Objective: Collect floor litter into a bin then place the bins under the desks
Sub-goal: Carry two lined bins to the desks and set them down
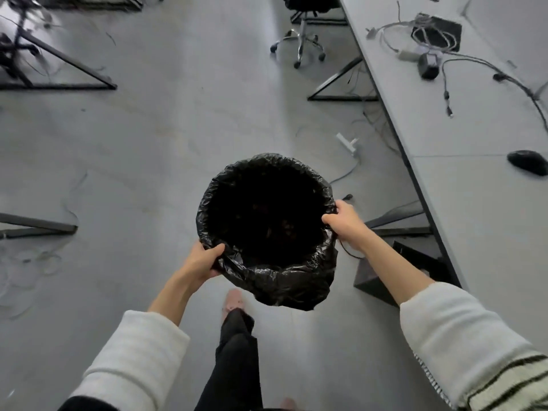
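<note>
A round bin (pixel 268 284) lined with a black plastic bag is held up over the grey floor in the middle of the view. My left hand (pixel 201 261) grips its near-left rim, thumb over the bag's edge. My right hand (pixel 345 219) grips the right rim. The bin's inside is dark; some dim litter shows near the bottom. A long grey desk (pixel 474 203) runs along the right side. A white power strip (pixel 350 143) with its cable lies on the floor just beyond the bin.
A black box (pixel 382 280) stands on the floor under the desk's near end. A wheeled office chair (pixel 299 44) is at the back. Cables, an adapter and a black mouse (pixel 527 162) lie on the desk. Black desk frames (pixel 59 84) stand at the left, with loose wires on the floor.
</note>
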Demonstrator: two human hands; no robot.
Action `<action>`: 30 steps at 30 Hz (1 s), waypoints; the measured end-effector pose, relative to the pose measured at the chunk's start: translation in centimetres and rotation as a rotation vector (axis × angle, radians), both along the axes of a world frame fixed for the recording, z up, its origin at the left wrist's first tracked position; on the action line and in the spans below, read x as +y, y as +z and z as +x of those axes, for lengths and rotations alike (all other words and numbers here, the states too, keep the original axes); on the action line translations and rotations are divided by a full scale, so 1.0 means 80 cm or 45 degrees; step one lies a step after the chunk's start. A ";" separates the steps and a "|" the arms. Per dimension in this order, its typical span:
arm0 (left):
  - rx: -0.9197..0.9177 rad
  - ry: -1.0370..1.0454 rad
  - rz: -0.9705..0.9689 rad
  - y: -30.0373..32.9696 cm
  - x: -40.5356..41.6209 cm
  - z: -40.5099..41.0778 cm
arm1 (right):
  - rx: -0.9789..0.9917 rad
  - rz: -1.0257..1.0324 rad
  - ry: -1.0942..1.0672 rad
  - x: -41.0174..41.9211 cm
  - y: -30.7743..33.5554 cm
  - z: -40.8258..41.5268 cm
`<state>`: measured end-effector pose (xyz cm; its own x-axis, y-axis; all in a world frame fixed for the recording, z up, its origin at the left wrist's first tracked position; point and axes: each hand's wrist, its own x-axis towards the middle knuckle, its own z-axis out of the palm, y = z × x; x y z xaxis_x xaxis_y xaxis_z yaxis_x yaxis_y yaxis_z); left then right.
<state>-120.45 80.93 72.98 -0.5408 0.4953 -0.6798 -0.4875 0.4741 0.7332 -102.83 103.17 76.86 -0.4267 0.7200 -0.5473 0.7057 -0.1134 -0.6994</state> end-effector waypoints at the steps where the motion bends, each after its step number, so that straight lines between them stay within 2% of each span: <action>1: 0.008 -0.005 0.028 0.004 0.030 -0.040 | -0.007 0.029 0.005 0.028 0.003 -0.041; 8: 0.043 -0.299 -0.081 0.034 0.199 -0.264 | 0.069 0.055 -0.205 0.174 0.021 -0.226; 10: 0.129 -0.300 -0.134 0.038 0.261 -0.328 | 0.089 0.050 -0.262 0.223 0.025 -0.273; 14: 0.445 -0.179 -0.131 0.045 0.380 -0.413 | 0.109 0.045 -0.332 0.320 0.019 -0.352; 18: 0.579 -0.245 -0.138 0.036 0.521 -0.501 | 0.117 -0.033 -0.327 0.444 -0.002 -0.439; 24: 0.532 -0.249 -0.277 0.025 0.687 -0.639 | 0.128 -0.151 -0.313 0.625 -0.018 -0.558; 30: 0.372 -0.221 -0.307 0.021 0.834 -0.737 | 0.122 -0.198 -0.309 0.787 -0.029 -0.668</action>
